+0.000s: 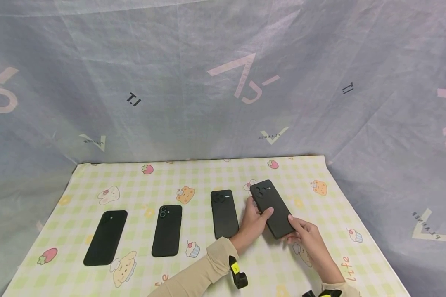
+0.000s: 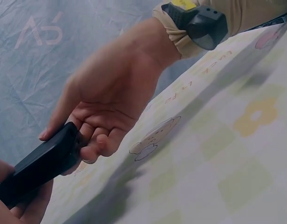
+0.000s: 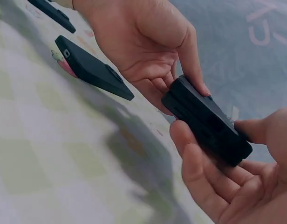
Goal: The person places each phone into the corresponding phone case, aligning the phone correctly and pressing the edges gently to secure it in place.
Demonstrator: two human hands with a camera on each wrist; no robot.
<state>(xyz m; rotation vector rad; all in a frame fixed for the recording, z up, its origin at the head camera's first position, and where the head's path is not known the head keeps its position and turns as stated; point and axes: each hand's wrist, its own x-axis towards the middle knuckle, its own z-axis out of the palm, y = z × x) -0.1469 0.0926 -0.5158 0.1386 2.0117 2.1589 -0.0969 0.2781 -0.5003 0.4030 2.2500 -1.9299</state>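
Both hands hold a black phone point(image 1: 276, 210) above the right half of the table, its camera side up. My left hand point(image 1: 252, 225) grips the left edge, thumb on the back. My right hand point(image 1: 307, 238) pinches the lower right corner, thumb on top and fingers beneath. In the right wrist view the phone point(image 3: 204, 119) looks thick, with a groove along its side; whether that is a separate case I cannot tell. Left of the left hand lies another black phone point(image 1: 224, 216) with a round camera ring, partly behind the wrist.
Two more black phones lie further left: one with two stacked lenses point(image 1: 167, 235), one with a small single lens point(image 1: 105, 238). A checked cartoon cloth point(image 1: 134, 181) covers the table. Grey fabric point(image 1: 193, 103) hangs behind and at the sides.
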